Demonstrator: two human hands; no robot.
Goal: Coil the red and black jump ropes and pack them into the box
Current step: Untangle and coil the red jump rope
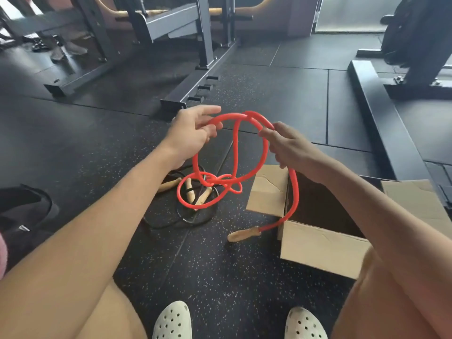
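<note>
We sit over a dark speckled rubber floor (73,148), with grey steel gym frames (203,45) standing beyond our hands. To our right on the floor stands the open cardboard box (320,250), flaps spread out, its inside dark and, as far as we can see, holding nothing but shadow.

Between our hands we hold the red jump rope (236,152) up in a loose loop above the floor. Our left hand (193,133) pinches the left side of the loop between thumb and fingers, the index finger stretched out over it. Our right hand (291,148) closes its fingertips on the right side of the loop. From the right hand the rope drops past the box's near corner to a wooden handle (243,234) lying on the floor just beside the box. The lower part of the loop hangs down into a tangle resting on the black jump rope (181,222), which lies in a heap on the floor below the left hand, with more wooden handles (203,195) in it.

Our pale perforated clogs (172,321) show at the bottom edge.
</note>
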